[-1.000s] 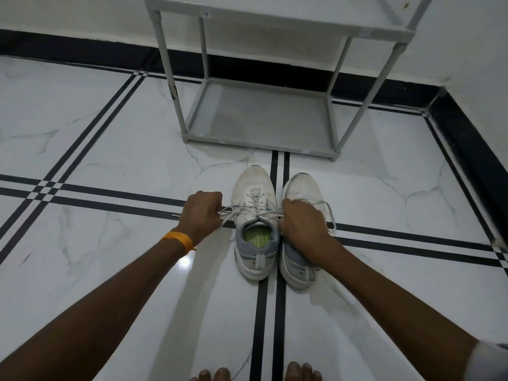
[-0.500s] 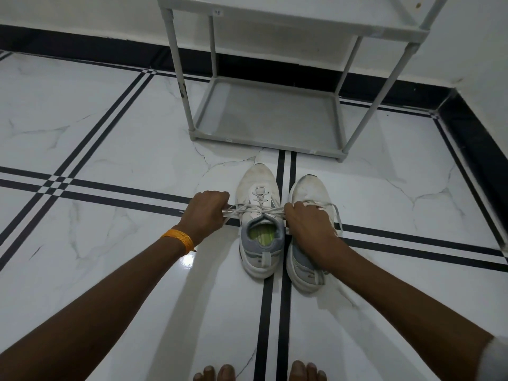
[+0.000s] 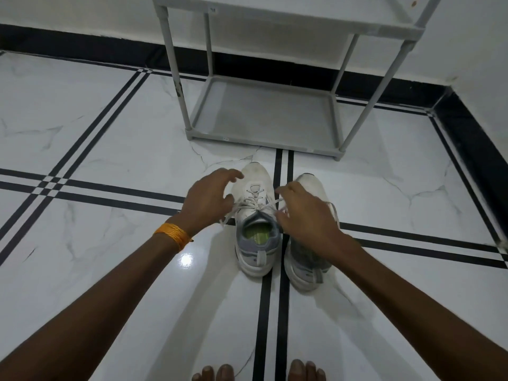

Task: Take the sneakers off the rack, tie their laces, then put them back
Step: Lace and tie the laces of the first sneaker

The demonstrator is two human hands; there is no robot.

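Two white-and-grey sneakers stand side by side on the floor, toes toward the rack. The left sneaker (image 3: 254, 178) shows its green insole, and its white lace (image 3: 257, 204) is crossed over the tongue. My left hand (image 3: 209, 200) hovers at that sneaker's left side with the fingers spread; a loose lace end lies just below it. My right hand (image 3: 303, 215) is over the right sneaker (image 3: 306, 268) and hides its middle. A lace strand from the left sneaker rises into the right hand's fingers. The grey shoe rack (image 3: 261, 143) stands just beyond the toes with its bottom shelf bare.
White marble floor with black stripes. A white wall with a black skirting runs behind the rack and along the right. My bare toes (image 3: 217, 373) show at the bottom edge. An orange band is on my left wrist.
Both hands had been pulling the lace ends outward, fists closed. Now my left hand has let go and opened, and both hands have risen slightly toward the shoe's toe.
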